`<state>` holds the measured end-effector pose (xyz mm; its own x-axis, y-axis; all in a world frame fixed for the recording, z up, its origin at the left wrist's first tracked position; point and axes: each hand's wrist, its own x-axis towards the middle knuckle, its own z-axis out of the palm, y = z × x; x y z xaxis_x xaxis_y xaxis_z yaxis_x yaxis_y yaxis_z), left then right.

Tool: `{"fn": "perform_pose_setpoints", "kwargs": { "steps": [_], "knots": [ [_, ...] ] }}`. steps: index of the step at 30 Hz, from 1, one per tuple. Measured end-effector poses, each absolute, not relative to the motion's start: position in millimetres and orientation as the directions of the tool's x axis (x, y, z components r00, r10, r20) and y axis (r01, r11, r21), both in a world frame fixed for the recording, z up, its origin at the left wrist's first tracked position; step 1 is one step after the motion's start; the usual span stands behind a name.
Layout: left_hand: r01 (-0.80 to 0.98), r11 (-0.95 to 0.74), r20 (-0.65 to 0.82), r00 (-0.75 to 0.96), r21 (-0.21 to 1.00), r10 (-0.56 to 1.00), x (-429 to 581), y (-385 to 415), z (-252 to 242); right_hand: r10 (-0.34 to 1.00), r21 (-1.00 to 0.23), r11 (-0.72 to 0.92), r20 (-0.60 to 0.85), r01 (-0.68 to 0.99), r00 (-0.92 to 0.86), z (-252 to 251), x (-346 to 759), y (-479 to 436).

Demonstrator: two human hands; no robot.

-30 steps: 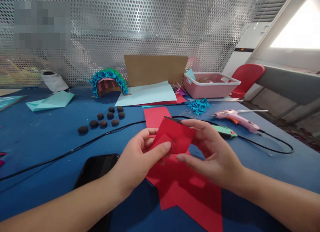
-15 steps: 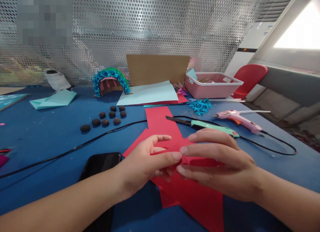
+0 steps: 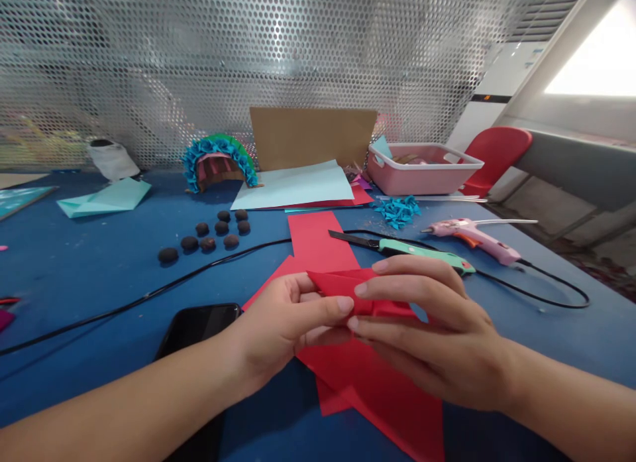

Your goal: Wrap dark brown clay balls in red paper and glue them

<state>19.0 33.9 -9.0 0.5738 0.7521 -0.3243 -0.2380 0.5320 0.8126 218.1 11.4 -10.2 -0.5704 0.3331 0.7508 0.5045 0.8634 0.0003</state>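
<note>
Both hands pinch a small folded red paper piece (image 3: 348, 282) just above the blue table (image 3: 89, 270). My left hand (image 3: 283, 323) grips its left side with thumb and fingers closed. My right hand (image 3: 437, 329) holds the right side, fingers pressed along the fold. Beneath them lie larger red paper sheets (image 3: 382, 389). A green-handled utility knife (image 3: 412, 250) lies just beyond my right hand.
A black phone (image 3: 199, 326) lies by my left forearm, and a black cable (image 3: 149, 293) crosses the table. Several dark balls (image 3: 209, 233), a pink glue gun (image 3: 472, 235), blue paper scraps (image 3: 397, 210), a pink bin (image 3: 422, 167), cardboard (image 3: 313, 137) and a paper arch (image 3: 218, 160) sit farther back.
The red piece was held up open a second ago, then lowered and pressed flat. Now it is folded narrower and pinched between both hands.
</note>
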Motion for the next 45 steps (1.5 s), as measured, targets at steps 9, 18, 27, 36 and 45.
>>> {"fn": "perform_pose_setpoints", "kwargs": {
  "steps": [9,18,27,36,45],
  "knots": [
    [-0.132,0.336,-0.213,0.549,0.932,0.808,18,29,-8,0.649,-0.336,0.689,0.680,0.642,-0.341,-25,212,15],
    [-0.048,0.277,-0.220,0.483,0.960,0.847,19,29,-6,0.652,-0.387,0.697,0.693,0.604,-0.309,-32,212,21],
    [-0.091,0.580,-0.452,0.533,0.809,0.715,19,34,-4,0.272,0.093,0.893,0.669,0.441,-0.692,-12,229,24],
    [0.034,0.513,-0.437,0.573,0.858,0.693,16,33,-9,0.187,0.183,0.895,0.674,0.407,-0.714,-4,221,17],
    [0.053,0.463,-0.414,0.545,0.885,0.729,14,31,-11,0.293,0.009,0.917,0.661,0.398,-0.690,-8,218,16]
  ]
}}
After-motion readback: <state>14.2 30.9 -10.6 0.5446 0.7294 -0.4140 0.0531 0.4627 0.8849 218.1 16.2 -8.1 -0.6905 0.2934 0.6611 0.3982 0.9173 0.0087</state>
